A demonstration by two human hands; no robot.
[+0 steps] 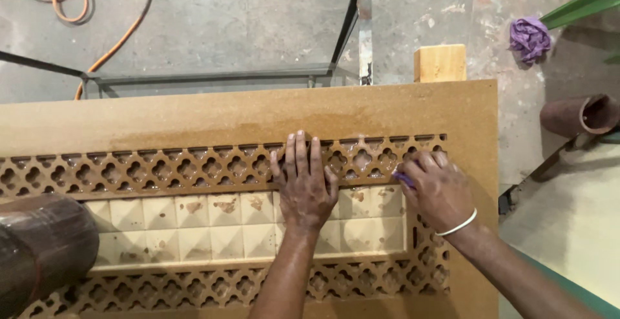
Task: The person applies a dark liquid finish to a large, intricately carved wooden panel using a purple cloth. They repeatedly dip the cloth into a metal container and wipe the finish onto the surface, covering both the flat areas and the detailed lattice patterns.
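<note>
Lying flat under both hands, the brown fibreboard panel carries bands of cut-through lattice around a block of raised pale pyramid squares, blotched with darker stains. Its plain border looks grainy and matte. The left hand rests open, fingers spread flat on the lattice. The right hand is curled, pinching a small purple pad against the lattice.

The carved panel is laid flat across the near scene. On its lattice, the left hand is pressed; just right, the right hand is set. Beyond the far edge a wooden block is seen, a crumpled cloth farther right, a pipe nearer.
</note>
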